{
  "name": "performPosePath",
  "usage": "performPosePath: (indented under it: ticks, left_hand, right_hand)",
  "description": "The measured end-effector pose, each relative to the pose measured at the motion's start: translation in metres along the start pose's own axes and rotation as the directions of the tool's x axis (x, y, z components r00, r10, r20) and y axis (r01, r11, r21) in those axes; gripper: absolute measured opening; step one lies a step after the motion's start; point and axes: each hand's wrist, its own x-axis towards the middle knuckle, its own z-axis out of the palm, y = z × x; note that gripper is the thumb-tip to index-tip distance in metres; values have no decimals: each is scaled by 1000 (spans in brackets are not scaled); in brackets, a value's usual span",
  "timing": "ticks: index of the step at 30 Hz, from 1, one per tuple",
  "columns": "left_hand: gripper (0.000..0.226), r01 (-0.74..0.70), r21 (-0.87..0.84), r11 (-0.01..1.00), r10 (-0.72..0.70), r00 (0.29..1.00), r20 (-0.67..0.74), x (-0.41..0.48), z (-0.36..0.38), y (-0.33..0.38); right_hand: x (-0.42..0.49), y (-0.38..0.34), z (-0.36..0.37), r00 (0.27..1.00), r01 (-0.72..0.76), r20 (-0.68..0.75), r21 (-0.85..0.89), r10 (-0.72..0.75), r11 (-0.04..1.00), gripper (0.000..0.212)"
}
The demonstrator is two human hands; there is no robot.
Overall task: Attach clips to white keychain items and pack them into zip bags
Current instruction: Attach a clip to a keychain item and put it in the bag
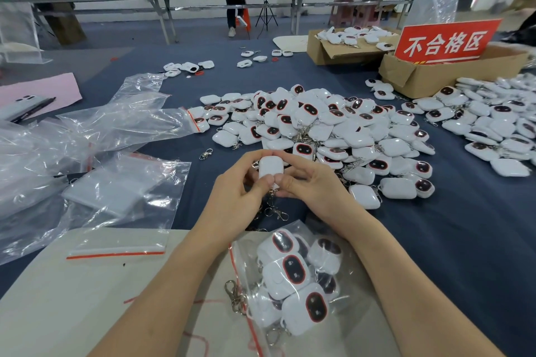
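Observation:
Between both hands sits a white keychain item [270, 166], its plain back toward me. My left hand [237, 197] and my right hand [311, 185] pinch it by its lower edge, where a metal clip [278, 211] dangles on a short chain. Just below my wrists lies a zip bag [298, 278] with a red seal, holding several white keychain items with dark oval windows; clips poke out of its mouth. A big heap of the same keychain items [327, 130] covers the blue cloth behind my hands.
Loose clear zip bags [95, 136] spread over the left side, one flat bag [116, 249] on the beige board. A lone clip [206, 153] lies on the cloth. Cardboard boxes [435, 72] with a red sign [446, 42] stand at the back right. A person sits at a far bench.

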Motion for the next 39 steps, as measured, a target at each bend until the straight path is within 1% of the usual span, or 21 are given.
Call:
performPosePath:
  ticks: [2, 8, 13, 16, 19, 21, 24, 26, 28, 32, 35, 37, 39]
  left_hand:
    - [36, 12, -23, 1000, -12, 1000, 5, 0, -1, 1]
    - [20, 50, -123, 991, -47, 999, 29, -1, 0, 2]
    - [23, 69, -88, 994, -68, 998, 18, 2, -1, 1]
    - [19, 59, -70, 996, -61, 998, -26, 2, 1, 1]
    - [14, 16, -60, 998, -20, 998, -64, 0, 3, 3]
    - [17, -19, -84, 996, 15, 999, -52, -2, 2, 5]
    - [25, -41, -152, 988, 44, 999, 14, -3, -2, 9]
    - [27, -42, -137, 990, 51, 997, 64, -3, -2, 11]
    - [30, -41, -106, 994, 49, 996, 73, -4, -1, 12]
    - [21, -20, -133, 991, 19, 1000, -16, -5, -5, 20]
    - [19, -36, -129, 991, 28, 998, -63, -7, -13, 29]
    - [22, -62, -121, 991, 50, 994, -102, -12, -24, 35]
    - [31, -24, -180, 983, 4, 993, -114, -21, -39, 38]
  right_hand:
    - [-1, 1, -1, 1000, -1, -17, 32, 1, 999, 43]
    - [-4, 3, -1, 999, -32, -17, 97, 34, 995, 28]
    - [-3, 2, 1, 999, -46, -19, 106, 49, 993, 21]
    - [-2, 3, 3, 999, -34, -38, 91, 38, 995, 16]
    - [-1, 2, 4, 998, 2, -67, 108, 6, 994, 19]
    - [0, 2, 4, 996, 7, -91, 117, 4, 993, 21]
    - [0, 2, 1, 994, 0, -112, 156, 18, 988, 24]
    - [-2, 0, 1, 996, 24, -86, 171, -9, 985, 27]
    - [-4, -3, 3, 997, 56, -56, 126, -49, 991, 31]
    - [-3, -8, 12, 988, 144, -41, -95, -149, 985, 30]
    - [-4, -20, 12, 983, 176, -27, -171, -183, 970, 32]
    - [-8, -29, 7, 976, 203, -25, -274, -218, 940, 31]
    - [-17, -38, 3, 969, 228, -8, -352, -247, 908, 32]
